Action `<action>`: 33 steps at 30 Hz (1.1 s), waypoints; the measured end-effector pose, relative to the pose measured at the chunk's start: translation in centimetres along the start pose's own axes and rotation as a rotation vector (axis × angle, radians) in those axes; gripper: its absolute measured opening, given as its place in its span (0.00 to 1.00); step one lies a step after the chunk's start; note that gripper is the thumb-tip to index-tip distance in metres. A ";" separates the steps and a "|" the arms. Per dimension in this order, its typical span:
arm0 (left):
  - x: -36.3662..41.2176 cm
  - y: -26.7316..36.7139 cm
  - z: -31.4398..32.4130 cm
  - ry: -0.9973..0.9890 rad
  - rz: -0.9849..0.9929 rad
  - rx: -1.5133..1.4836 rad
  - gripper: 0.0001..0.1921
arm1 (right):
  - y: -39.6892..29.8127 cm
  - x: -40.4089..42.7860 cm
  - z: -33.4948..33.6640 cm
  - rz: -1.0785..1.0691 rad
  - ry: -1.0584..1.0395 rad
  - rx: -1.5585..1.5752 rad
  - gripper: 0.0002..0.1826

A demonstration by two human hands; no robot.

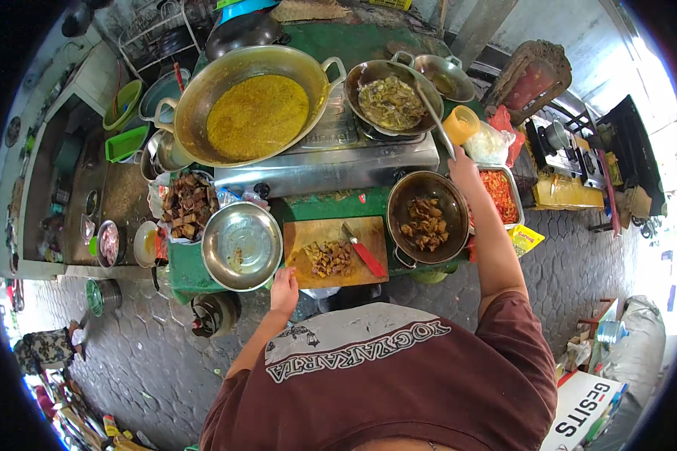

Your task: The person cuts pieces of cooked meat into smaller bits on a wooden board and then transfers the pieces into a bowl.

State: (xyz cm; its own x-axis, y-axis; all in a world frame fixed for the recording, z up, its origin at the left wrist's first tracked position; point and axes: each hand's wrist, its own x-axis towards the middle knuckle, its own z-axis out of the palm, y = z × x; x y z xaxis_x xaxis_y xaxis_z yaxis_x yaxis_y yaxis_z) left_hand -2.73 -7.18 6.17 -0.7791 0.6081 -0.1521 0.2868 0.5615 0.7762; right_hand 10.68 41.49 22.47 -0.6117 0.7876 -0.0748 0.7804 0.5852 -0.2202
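Note:
My right hand [462, 166] grips the handle of a long metal spatula [435, 115]. Its far end reaches into a wok [356, 110] on the gas stove [338, 160], among greyish-green pieces of food [391, 103] in oil. My left hand [285, 290] is at the table's front edge, between a steel basin [242, 225] and a wooden cutting board [299, 231]; whether its fingers grip anything is unclear. Chopped brown pieces [328, 259] lie on the board beside a red-handled knife [366, 256]. Right of the board, a second wok [398, 197] contains browned pieces [426, 224].
A large two-handled pan [192, 107] of yellow liquid covers the stove's left side. Browned chunks [189, 206] are heaped left. At right are a tray of sliced red chillies [499, 194], an orange cup [461, 125] and a small pan [451, 70]. A gas cylinder [215, 314] stands below.

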 end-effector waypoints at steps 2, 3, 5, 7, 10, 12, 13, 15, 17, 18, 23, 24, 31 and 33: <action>0.6 -0.1 0.1 -0.012 0.045 0.020 0.11 | 3.7 2.2 1.5 -0.068 0.000 -0.010 0.25; 1.6 0.6 0.5 -0.036 0.075 0.005 0.10 | 9.5 3.8 3.3 -0.101 -0.008 0.154 0.20; 1.0 0.1 0.3 0.002 0.051 0.004 0.10 | 2.6 1.9 0.5 0.153 -0.222 0.577 0.15; 1.0 0.6 0.4 0.015 0.071 -0.011 0.10 | -1.1 -0.9 -2.5 0.454 -0.368 1.097 0.08; 1.3 0.8 0.8 0.014 0.087 -0.097 0.10 | -0.7 -3.1 -4.6 0.352 -0.472 1.045 0.08; 1.3 0.4 1.1 0.056 0.179 -0.074 0.10 | -1.8 -5.2 -7.3 0.309 -0.463 0.894 0.09; 1.3 0.2 1.2 0.060 0.175 -0.083 0.10 | -1.9 -5.8 -8.2 0.295 -0.464 0.840 0.09; 1.2 0.5 1.3 0.006 0.126 -0.055 0.11 | -0.3 -5.5 -9.0 0.213 -0.434 0.763 0.11; 1.3 0.8 1.6 0.017 0.129 -0.065 0.11 | -0.7 -4.0 -8.8 0.209 -0.367 0.694 0.11; 1.4 0.9 1.8 0.024 0.140 -0.066 0.11 | -1.0 -3.2 -9.0 0.206 -0.293 0.635 0.12; 1.4 2.8 2.4 0.036 0.076 -0.070 0.10 | 1.4 3.1 -5.1 0.330 -0.345 0.713 0.14; 1.2 3.1 2.5 0.069 0.078 -0.062 0.10 | 1.6 3.8 -4.7 0.316 -0.361 0.712 0.14; -0.4 6.0 5.1 0.183 -0.041 -0.026 0.11 | 3.2 5.1 -5.8 0.223 -0.677 0.917 0.17; -0.5 7.0 6.5 0.212 -0.057 -0.062 0.11 | 4.4 5.0 -8.3 0.129 -0.681 0.767 0.17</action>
State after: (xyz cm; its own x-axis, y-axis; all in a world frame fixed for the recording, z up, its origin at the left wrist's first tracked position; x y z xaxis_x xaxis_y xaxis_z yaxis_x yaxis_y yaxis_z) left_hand 3.28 0.11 7.75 -0.8947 0.4413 -0.0695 0.2097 0.5521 0.8070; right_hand 12.14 49.63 29.21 -0.6590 0.4195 -0.6243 0.6989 0.0350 -0.7143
